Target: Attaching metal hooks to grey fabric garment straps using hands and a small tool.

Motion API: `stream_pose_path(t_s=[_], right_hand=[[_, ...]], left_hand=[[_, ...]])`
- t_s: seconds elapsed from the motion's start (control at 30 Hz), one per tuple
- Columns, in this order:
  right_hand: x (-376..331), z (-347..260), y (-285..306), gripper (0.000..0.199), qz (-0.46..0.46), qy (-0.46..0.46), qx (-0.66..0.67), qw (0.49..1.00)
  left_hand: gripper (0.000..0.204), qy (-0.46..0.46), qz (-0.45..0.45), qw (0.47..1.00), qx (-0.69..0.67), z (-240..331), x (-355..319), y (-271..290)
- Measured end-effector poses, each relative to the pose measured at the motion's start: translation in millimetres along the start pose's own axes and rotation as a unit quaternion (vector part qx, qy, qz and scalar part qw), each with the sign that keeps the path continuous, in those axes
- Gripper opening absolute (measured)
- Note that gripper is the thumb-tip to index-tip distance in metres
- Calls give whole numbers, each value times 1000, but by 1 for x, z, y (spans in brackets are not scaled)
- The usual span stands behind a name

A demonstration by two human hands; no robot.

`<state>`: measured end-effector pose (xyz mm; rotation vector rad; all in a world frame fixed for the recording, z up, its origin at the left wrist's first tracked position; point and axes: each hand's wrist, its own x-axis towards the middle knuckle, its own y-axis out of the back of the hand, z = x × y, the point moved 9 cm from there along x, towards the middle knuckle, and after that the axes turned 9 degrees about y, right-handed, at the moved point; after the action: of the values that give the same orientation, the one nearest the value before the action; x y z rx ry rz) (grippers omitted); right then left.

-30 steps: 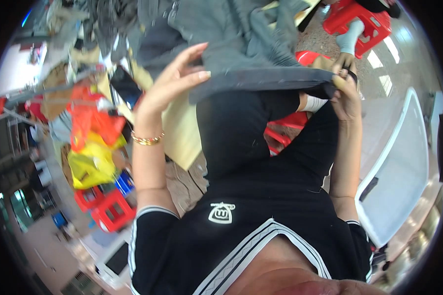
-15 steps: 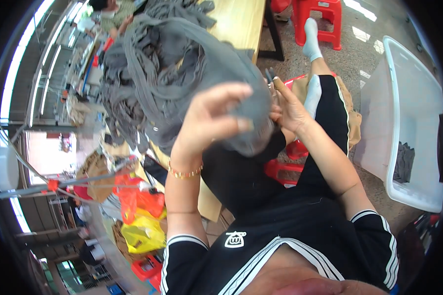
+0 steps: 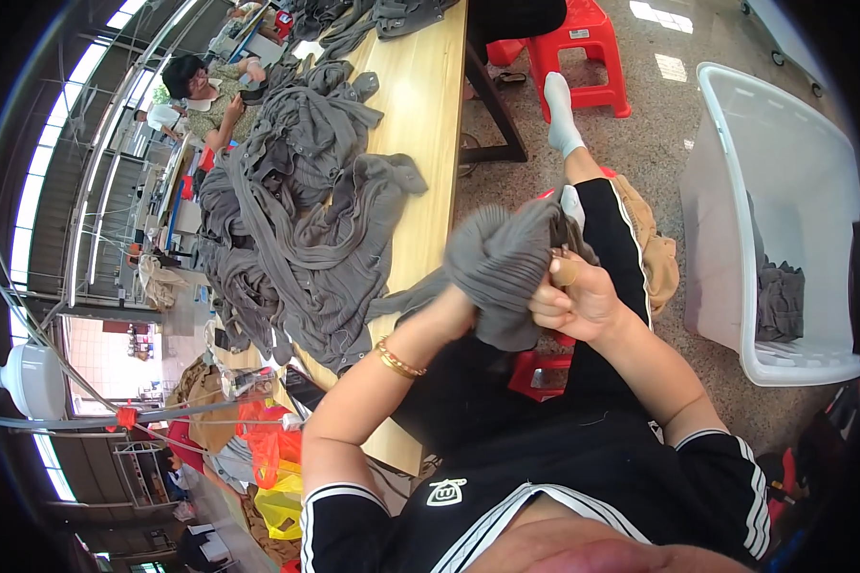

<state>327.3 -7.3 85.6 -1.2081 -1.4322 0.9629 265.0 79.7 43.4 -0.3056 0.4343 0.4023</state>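
Here's the held garment [image 3: 506,267] at the hub, and round we go: garment heap [image 3: 306,224] between nine and ten, lying on the table [image 3: 420,124]; co-worker [image 3: 208,115] beyond it at ten; stool [image 3: 588,62] near one; tub [image 3: 803,181] at three, folded cloth [image 3: 780,304] inside; plastic bags [image 3: 282,501] between seven and eight.

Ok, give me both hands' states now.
Left hand: covered by the grey garment; open or closed cannot be told.
Right hand: closed, against the grey garment; what it grips is unclear.
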Motion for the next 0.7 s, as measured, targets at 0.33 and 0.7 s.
stream_pose_path(t_s=[0.33,0.7], right_hand=[[-100,-28,116,21,184,-57,-245,950],[-148,-78,177,12,301,-109,-436,841]], left_hand=[[120,213,-95,809,539,-126,86,58],[43,50,-77,791,605,-51,84,-15]])
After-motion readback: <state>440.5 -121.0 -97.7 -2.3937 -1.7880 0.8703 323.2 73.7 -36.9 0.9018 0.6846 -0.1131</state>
